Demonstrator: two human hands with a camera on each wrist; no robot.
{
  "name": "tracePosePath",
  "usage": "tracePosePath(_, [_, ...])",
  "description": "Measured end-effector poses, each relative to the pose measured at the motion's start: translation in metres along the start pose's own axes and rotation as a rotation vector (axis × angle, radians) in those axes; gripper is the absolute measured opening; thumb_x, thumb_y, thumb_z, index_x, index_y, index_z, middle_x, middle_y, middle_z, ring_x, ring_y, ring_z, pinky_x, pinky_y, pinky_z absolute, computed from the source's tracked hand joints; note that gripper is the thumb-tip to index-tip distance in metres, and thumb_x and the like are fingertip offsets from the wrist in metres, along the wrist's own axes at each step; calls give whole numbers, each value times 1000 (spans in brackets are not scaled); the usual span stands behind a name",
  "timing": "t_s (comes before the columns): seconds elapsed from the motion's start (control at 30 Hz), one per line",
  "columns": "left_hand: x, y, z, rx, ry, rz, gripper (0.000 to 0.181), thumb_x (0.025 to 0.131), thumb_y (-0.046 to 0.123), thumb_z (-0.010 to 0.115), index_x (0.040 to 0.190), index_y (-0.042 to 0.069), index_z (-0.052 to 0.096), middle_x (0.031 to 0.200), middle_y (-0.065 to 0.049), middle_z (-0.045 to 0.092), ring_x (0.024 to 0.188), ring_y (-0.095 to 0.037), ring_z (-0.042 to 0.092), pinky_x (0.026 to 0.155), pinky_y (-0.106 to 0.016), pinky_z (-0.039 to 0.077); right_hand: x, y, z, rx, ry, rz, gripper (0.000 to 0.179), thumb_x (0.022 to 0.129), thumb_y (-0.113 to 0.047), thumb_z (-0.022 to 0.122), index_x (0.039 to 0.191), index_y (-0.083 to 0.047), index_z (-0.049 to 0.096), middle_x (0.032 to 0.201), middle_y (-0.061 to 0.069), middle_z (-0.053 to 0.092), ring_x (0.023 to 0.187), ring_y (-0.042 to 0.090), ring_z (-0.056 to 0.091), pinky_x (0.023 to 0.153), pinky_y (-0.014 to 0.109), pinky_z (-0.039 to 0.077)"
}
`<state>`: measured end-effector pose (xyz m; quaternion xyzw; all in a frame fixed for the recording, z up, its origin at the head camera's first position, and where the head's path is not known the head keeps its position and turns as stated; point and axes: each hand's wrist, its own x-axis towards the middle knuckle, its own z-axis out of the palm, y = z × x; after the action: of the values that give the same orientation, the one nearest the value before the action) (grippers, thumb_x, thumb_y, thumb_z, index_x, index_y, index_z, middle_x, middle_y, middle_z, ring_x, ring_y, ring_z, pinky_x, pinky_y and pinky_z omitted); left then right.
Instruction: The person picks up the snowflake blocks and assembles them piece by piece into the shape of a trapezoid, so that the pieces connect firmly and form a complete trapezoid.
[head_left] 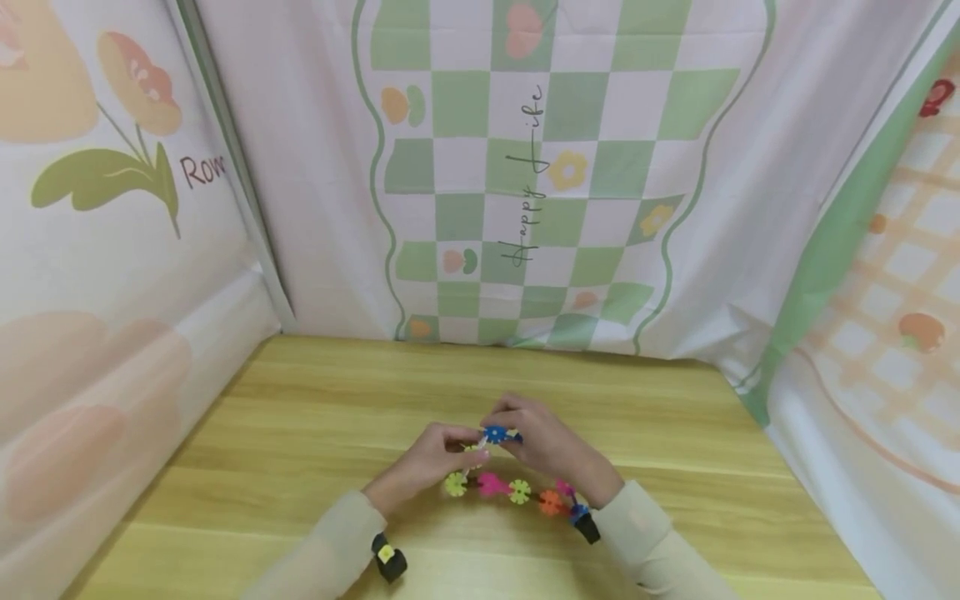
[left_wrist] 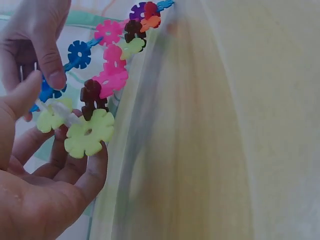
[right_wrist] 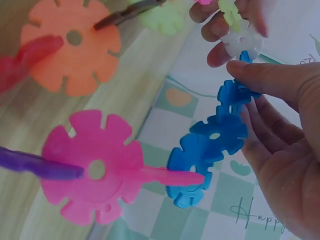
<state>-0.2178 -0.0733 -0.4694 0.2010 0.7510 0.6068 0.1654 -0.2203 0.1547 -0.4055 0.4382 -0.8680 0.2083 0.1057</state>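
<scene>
Both hands hold a chain of notched plastic snowflake discs above the table. My left hand (head_left: pixel 429 460) grips its yellow-green end part, fingers under a yellow-green disc (left_wrist: pixel 95 131) and thumb above. A white disc (right_wrist: pixel 234 46) joins this part to a run of blue discs (right_wrist: pixel 227 131). My right hand (head_left: pixel 551 442) pinches a blue disc (head_left: pixel 495 434) between thumb and fingers, close to the white one. From the hands the chain loops round through pink (head_left: pixel 491 484), brown, yellow-green (head_left: pixel 519 492) and orange discs (head_left: pixel 550 502), hanging near the right wrist.
A wood-grain table (head_left: pixel 300 392) lies beneath the hands. Printed cloth curtains (head_left: pixel 315 208) enclose it at the back and both sides. Black bands with small devices (head_left: pixel 388 558) sit at the wrists.
</scene>
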Motion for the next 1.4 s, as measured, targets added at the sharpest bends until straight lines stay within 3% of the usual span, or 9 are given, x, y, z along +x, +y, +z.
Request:
tracePosePath(0.17, [1, -4, 1, 33, -6, 33, 40, 103, 28, 70, 136, 5, 69, 125, -14, 76, 98, -12, 71, 84, -21, 59, -1, 3, 4, 21, -8, 63, 36, 84, 3, 85, 119, -1, 76, 108, 9, 73, 94, 20, 73, 82, 24, 63])
tracePosePath(0.27, [3, -4, 1, 46, -6, 61, 38, 104, 26, 69, 135, 4, 70, 120, -17, 77, 91, -10, 70, 79, -19, 59, -1, 4, 6, 35, 1, 98, 35, 83, 2, 86, 116, -2, 76, 107, 9, 74, 93, 20, 74, 82, 23, 63])
tracePosePath(0.4, [4, -4, 2, 34, 3, 70, 34, 104, 23, 69, 131, 3, 72, 111, -21, 77, 81, -8, 65, 70, -18, 55, 0, 5, 8, 30, 35, 50, 26, 84, 2, 85, 109, -2, 79, 103, 9, 76, 92, 21, 75, 81, 26, 64])
tracePosePath(0.57, [5, -5, 4, 27, 23, 53, 29, 102, 18, 71, 125, 1, 75, 105, -22, 76, 78, -7, 62, 69, -17, 54, 2, 4, 8, 22, 50, -26, 21, 85, 6, 83, 105, 0, 80, 101, 12, 77, 91, 24, 76, 80, 26, 65])
tracePosePath(0.8, [8, -4, 4, 36, 8, 55, 25, 103, 16, 69, 119, -2, 76, 88, -14, 69, 70, -6, 52, 61, -16, 46, 2, 5, 9, 27, -3, 6, 20, 88, 5, 80, 107, -3, 81, 104, 11, 77, 95, 23, 76, 80, 23, 63])
tracePosePath(0.97, [12, -3, 3, 78, 1, 55, 29, 105, 22, 67, 124, 2, 75, 99, -14, 73, 78, -8, 56, 67, -18, 50, 1, 9, 5, 56, -45, 91, 25, 89, 0, 82, 113, -2, 78, 108, 10, 76, 96, 23, 75, 83, 26, 64])
tracePosePath(1.2, [10, -3, 3, 118, 52, 2, 38, 104, 29, 68, 131, 3, 71, 125, -14, 74, 105, -18, 67, 91, -30, 59, -32, 26, -23, 170, -124, 364, 46, 95, -20, 80, 134, 1, 67, 130, 19, 71, 114, 33, 71, 99, 50, 61])
tracePosePath(1.27, [9, -5, 2, 105, 61, -16, 40, 104, 29, 68, 133, 1, 70, 124, -14, 74, 103, -17, 66, 89, -29, 58, -48, 35, -31, 199, -119, 403, 43, 96, -24, 79, 130, 1, 70, 125, 18, 73, 110, 30, 72, 96, 47, 62])
tracePosePath(1.4, [7, -9, -1, 95, 76, -36, 43, 103, 29, 70, 134, -1, 68, 123, -14, 73, 102, -18, 66, 89, -30, 59, -77, 49, -34, 270, -139, 441, 36, 97, -26, 77, 120, 2, 74, 109, 11, 78, 95, 17, 73, 83, 29, 63])
